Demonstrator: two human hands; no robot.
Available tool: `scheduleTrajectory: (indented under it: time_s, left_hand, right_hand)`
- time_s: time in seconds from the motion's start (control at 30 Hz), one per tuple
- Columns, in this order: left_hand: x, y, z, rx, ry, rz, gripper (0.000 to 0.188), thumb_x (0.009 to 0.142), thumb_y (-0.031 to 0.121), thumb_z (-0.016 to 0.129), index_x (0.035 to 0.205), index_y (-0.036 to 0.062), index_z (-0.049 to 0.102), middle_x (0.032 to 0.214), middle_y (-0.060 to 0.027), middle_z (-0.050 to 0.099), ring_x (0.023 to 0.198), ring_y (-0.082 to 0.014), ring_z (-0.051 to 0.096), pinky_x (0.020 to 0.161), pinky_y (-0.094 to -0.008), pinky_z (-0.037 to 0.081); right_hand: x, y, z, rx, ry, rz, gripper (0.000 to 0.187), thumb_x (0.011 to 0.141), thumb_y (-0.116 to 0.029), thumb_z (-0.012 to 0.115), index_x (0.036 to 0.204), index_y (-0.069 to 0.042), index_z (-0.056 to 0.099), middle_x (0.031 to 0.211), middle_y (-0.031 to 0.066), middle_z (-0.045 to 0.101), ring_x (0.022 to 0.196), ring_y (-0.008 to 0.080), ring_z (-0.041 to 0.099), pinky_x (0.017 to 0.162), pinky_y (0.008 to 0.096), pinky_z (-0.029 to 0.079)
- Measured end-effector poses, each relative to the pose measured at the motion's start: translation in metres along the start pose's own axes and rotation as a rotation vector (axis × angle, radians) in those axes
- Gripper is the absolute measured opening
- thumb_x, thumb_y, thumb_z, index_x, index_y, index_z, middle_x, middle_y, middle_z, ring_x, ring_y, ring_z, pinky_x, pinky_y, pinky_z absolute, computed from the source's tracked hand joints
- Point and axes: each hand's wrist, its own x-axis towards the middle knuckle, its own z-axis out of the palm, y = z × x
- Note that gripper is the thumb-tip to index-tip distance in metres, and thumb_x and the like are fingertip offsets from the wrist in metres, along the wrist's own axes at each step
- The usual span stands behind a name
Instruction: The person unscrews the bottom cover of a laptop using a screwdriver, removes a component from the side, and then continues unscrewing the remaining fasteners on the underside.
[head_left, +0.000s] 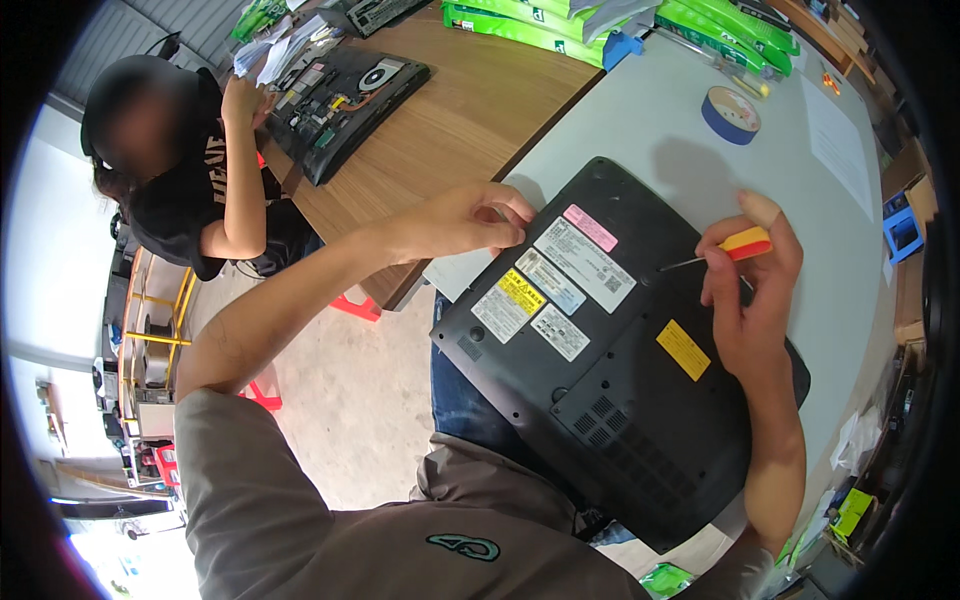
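Grey-brown shirt (400, 550) lay closest. Black laptop (645, 312) rested underside up on the counter (830, 265), partly past its edge. Your left hand (452, 224) curled at the laptop's left side, grip unclear; your right hand (757, 305) pinched 1 screwdriver (745, 243). Laptop looked stiff, slick, moderately heavy; 2 opposite sides seemed best holds.

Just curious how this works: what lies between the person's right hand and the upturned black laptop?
In the head view, a thin red and yellow screwdriver, held in the right hand, points toward the laptop.
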Motion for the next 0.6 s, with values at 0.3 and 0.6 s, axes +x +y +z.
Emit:
scheduleTrajectory:
  time_s: [0.3,0.6]
  left_hand:
    - [0.005,0.005,-0.009,-0.033,-0.072,-0.006,0.033,0.093,0.014,0.069,0.121,-0.0048,0.068,0.102,-0.0102,0.07,0.093,-0.0184,0.067,0.084,-0.0324,0.057]
    - [-0.004,0.041,0.013,0.462,0.135,-0.043,0.026,0.085,0.012,0.074,0.104,-0.0052,0.075,0.097,-0.017,0.076,0.089,-0.0228,0.072,0.078,-0.0342,0.055]
  right_hand:
    - [0.005,0.0,0.004,0.04,0.044,0.037,0.051,0.104,0.003,0.054,0.151,-0.005,0.034,0.098,0.0103,0.062,0.069,0.0095,0.053,0.06,0.0204,0.045]
    - [0.004,-0.005,0.006,-0.004,0.031,0.033,0.052,0.104,0.003,0.054,0.151,-0.005,0.033,0.098,0.0116,0.062,0.066,0.0094,0.051,0.059,0.0208,0.044]
